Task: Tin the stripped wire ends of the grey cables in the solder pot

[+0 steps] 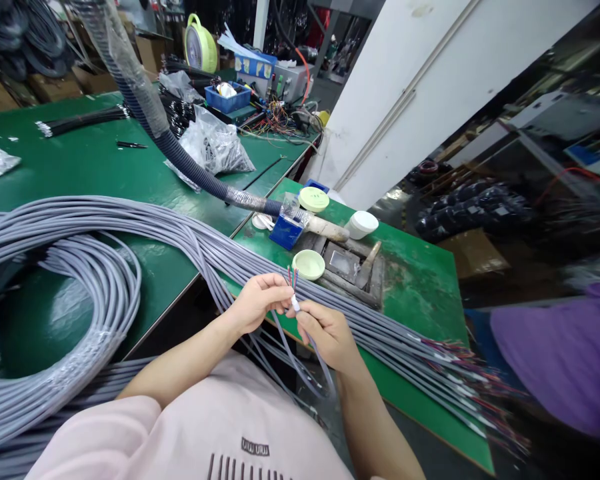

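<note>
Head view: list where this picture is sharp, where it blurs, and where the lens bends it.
Head view, centre: sharp where the left hand and right hand pinch the grey cable; head view, right edge: the purple cloth and stripped wire ends smear; head view, top: the wide lens tilts the white pillar and bows the green table; light even, slight sheen on the plastic bag.

cable bundle (360,320) (thick) blocks bench

Your left hand (256,301) and right hand (329,333) hold a cable end (295,304) before the cable bundle (390,331) lying across the table (420,280), coils (97,293) left, dish (309,265) behind.
</note>
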The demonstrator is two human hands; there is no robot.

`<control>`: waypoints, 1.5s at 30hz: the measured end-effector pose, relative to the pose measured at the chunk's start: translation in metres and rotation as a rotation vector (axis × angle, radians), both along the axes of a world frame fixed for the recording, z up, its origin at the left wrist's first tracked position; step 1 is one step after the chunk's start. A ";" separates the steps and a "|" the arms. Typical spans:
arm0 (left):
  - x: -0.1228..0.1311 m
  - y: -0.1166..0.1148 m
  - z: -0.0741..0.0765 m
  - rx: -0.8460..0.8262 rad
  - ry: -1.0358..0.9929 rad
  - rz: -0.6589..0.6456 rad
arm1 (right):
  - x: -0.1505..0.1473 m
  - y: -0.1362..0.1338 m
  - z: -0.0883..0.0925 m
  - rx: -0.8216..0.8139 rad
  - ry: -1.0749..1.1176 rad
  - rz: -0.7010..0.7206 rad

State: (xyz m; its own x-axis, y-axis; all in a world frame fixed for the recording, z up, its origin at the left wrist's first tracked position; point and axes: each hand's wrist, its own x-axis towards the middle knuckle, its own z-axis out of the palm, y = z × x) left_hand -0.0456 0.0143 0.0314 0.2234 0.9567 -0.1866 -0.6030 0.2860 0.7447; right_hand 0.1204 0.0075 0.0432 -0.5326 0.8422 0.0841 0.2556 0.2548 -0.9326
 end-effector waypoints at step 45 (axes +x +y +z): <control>0.042 -0.008 -0.013 0.346 0.343 0.372 | 0.003 0.011 0.003 0.136 0.124 -0.380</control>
State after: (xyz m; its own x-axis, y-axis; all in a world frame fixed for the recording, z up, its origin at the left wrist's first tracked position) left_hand -0.0037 0.0065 0.0187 -0.1549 0.9769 0.1469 -0.3253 -0.1909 0.9261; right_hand 0.1230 0.0184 0.0466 -0.1654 0.9534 0.2524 0.2430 0.2875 -0.9264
